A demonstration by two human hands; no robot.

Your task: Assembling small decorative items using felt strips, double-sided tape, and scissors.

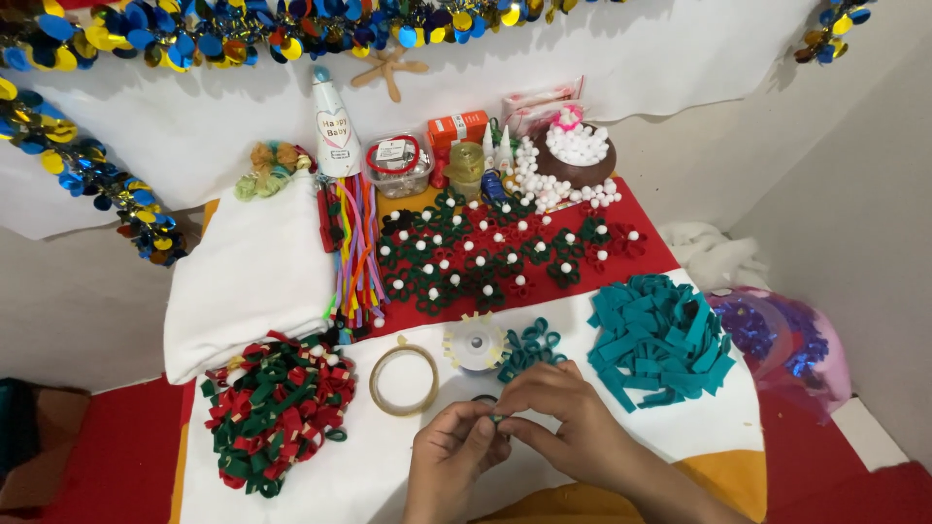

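At the near edge of the worktop (pixel 388 475), the left hand (pixel 451 461) and right hand (pixel 568 427) meet, fingers pinching one small dark felt piece (pixel 498 419) between them. Teal felt strips (pixel 660 340) lie to the right, a tape ring (pixel 403 380) to the left.

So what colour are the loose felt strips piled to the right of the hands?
Teal, a blue-green. The pile of felt strips shows best in the head view, the only one here.

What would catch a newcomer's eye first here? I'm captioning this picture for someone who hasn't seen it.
Rows of red and green felt flowers with white pompom centres fill the table's middle. Right of them lies a heap of teal felt strips. At the near edge, the left hand and right hand pinch a small dark felt piece.
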